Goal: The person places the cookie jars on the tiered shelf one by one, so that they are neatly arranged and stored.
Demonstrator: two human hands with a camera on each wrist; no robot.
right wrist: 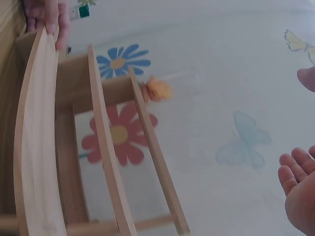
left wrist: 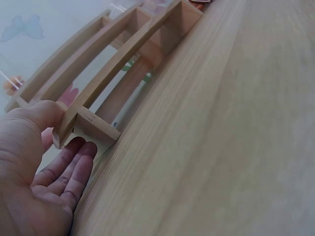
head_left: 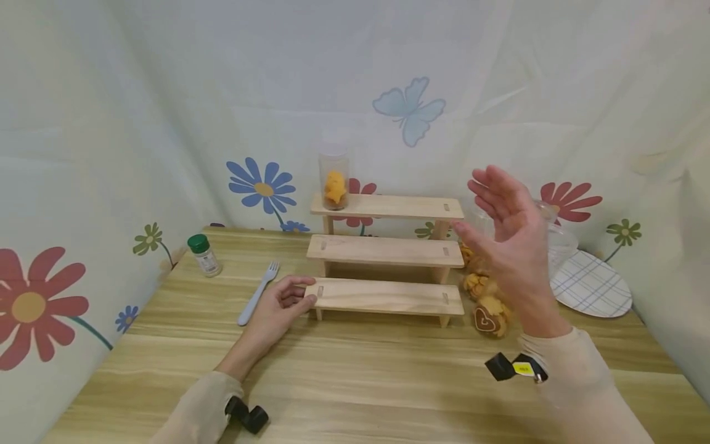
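Observation:
A three-tier wooden shelf [head_left: 383, 296] stands in the middle of the table. My left hand [head_left: 284, 305] pinches the left end of its lowest board; in the left wrist view the thumb [left wrist: 47, 115] lies on top and fingers reach beneath. On the left of the top tier stands a clear jar [head_left: 334, 179] with orange-yellow contents, also seen lying sideways in the tilted right wrist view. My right hand [head_left: 516, 240] is raised in the air right of the shelf, palm facing left, fingers extended and holding nothing.
Left of the shelf are a green-capped shaker [head_left: 205, 256] and a light blue fork [head_left: 259, 293]. On the right, several packs of snacks [head_left: 490, 316], clear containers [head_left: 561, 243] partly hidden by my right hand, and a checked plate [head_left: 593, 287]. A flowered curtain [head_left: 310, 80] encloses the table.

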